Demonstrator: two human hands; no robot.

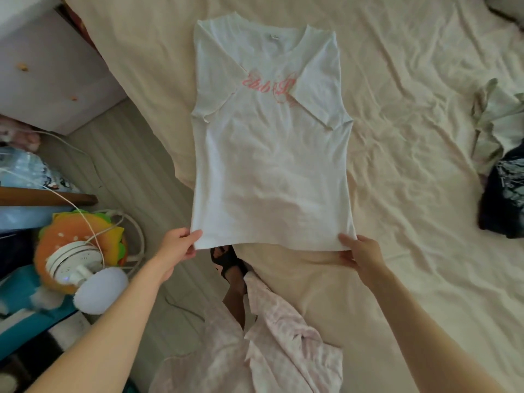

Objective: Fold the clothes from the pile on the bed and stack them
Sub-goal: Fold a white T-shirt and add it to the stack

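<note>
A white T-shirt with pink lettering lies spread on the cream bed sheet, collar far from me, both sleeves folded inward over the chest. My left hand pinches the hem's left corner. My right hand pinches the hem's right corner. The hem is lifted slightly off the bed's edge. A small pile of clothes, pale green on dark navy, sits at the bed's right side.
A white drawer unit stands at the upper left beside the bed. On the left are a burger-shaped plush, white cables and a small white device. My pink patterned clothing and a dark sandal show below.
</note>
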